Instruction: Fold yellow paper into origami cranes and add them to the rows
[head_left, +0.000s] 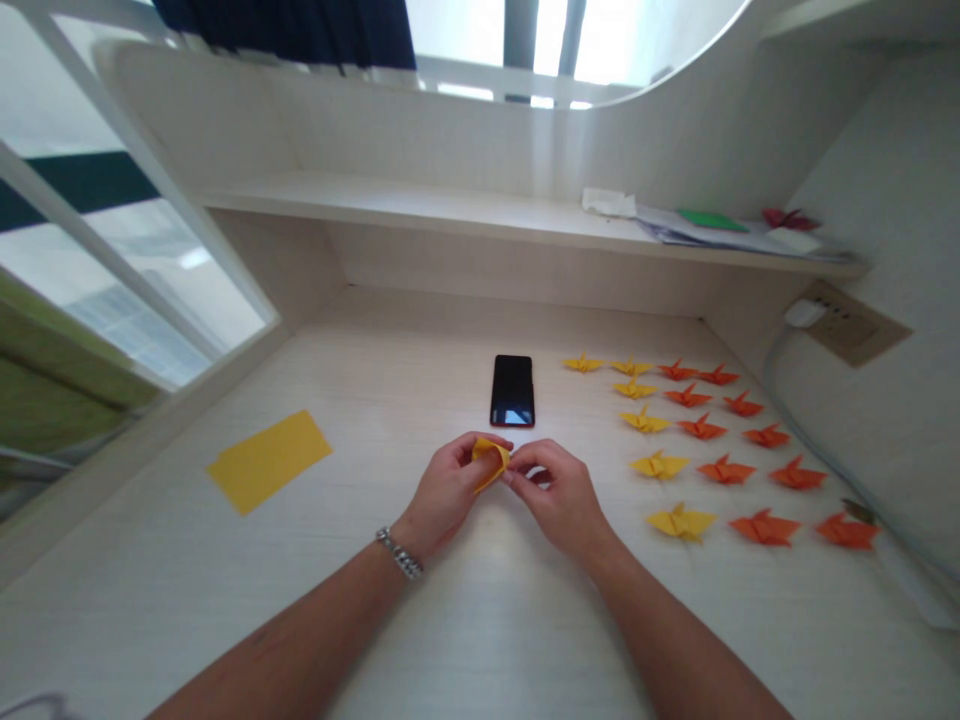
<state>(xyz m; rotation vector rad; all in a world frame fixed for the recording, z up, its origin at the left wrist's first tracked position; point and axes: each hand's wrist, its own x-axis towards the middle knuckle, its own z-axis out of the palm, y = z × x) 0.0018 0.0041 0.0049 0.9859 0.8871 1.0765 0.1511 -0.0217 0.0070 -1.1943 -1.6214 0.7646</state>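
The fingers of the left hand (444,490) are closed around a folded yellow paper (481,448); the right hand's (561,490) thumb and forefinger pinch its right edge. Just beyond lies a phone (512,388), with yellow sheets (271,458) well left and yellow cranes (658,465) and orange cranes (725,470) lined up right.

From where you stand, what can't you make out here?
All in the head view:
Folded paper: its full shape, partly covered by the left hand.
Dark thing: what it is, partly behind an orange crane.
Papers: any writing, too blurred.
Mirror: its top, cut off by the upper edge.
Grey thing: cut off at the lower left corner.
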